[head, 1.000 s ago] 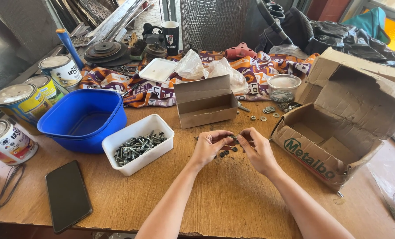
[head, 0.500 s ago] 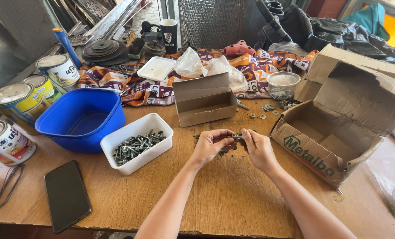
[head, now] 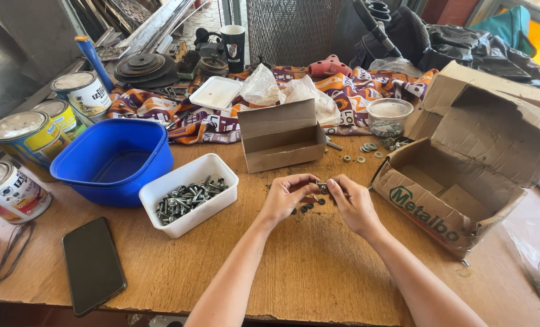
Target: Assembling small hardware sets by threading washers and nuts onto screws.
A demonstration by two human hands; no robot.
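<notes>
Two bare hands meet over the middle of the tabletop (head: pixel 318 266), fingertips drawn together on one small dark metal fastener (head: pixel 322 186). Left hand (head: pixel 287 197): fingers curled, pinching the fastener from its side. Right hand (head: pixel 351 203): fingers likewise closed on the same piece from the other side, probably so that each hand can turn or steady one part against the other; whether it is a bolt with a nut cannot be told at this size.

Directly under the hands, a few loose dark nuts (head: pixel 306 208) lie on the wood, within easy reach. One white plastic tub (head: pixel 188 195), just left of the hands, holds a heap of silvery bolts, too many to count. One blue plastic basin (head: pixel 115 158) touches the tub's far side. One small open cardboard box (head: pixel 282 136) stands beyond the hands. One large torn cardboard box (head: pixel 463 163) lies on its side to the right, mouth toward the hands. Several flat washers (head: pixel 361 151) are scattered between the two boxes, about six. Four paint tins (head: pixel 30 136) are grouped along the left edge. One dark phone (head: pixel 93 264) lies face down near the front edge.
</notes>
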